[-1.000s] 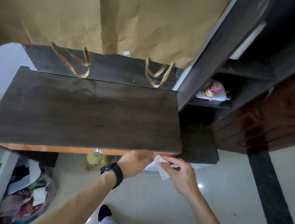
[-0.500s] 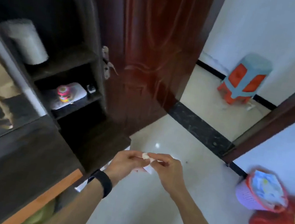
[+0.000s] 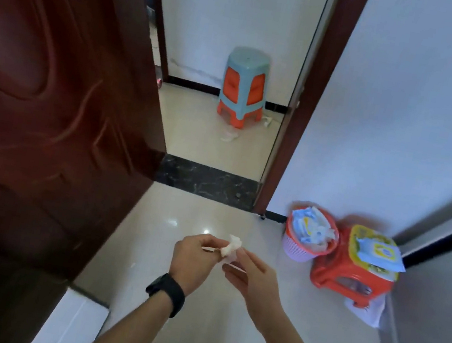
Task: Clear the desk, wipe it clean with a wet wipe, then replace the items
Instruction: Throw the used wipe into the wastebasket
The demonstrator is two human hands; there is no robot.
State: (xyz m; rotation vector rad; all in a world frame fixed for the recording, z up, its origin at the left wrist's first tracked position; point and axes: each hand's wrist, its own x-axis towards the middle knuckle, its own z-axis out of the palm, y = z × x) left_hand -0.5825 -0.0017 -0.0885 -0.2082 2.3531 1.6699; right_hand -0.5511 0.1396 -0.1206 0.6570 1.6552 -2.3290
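We find no legible text. The pack (image 3: 380, 253) on the red stool (image 3: 350, 277), right of the hands, bears a yellow label whose print is too blurred to read.

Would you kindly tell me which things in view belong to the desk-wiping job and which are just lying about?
Job: crumpled wet wipe, pinched between left hand and right hand; wipes pack.

Lying about: tall stool, small red stool, basket, door.

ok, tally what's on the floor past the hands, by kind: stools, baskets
Stools: 2, a tall grey-and-orange stool in the doorway and a low red stool by the wall
Baskets: 1, a waste basket touching the low stool
Total: 3
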